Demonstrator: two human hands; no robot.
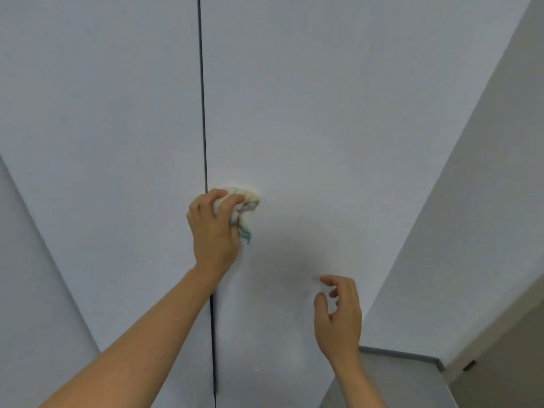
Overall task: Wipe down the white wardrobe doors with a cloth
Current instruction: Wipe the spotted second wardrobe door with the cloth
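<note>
Two white wardrobe doors fill the view, the left door (112, 113) and the right door (338, 119), split by a dark vertical gap (203, 113). My left hand (213, 228) grips a bunched whitish cloth (248, 201) with blue-green threads and presses it on the right door just beside the gap. My right hand (338, 316) hovers lower and to the right, close to the right door, fingers curled loosely apart and holding nothing.
A white side wall (485, 201) runs along the right. A grey cabinet top (412, 375) sits at the lower right below my right hand. Another white panel (29, 290) shows at the lower left.
</note>
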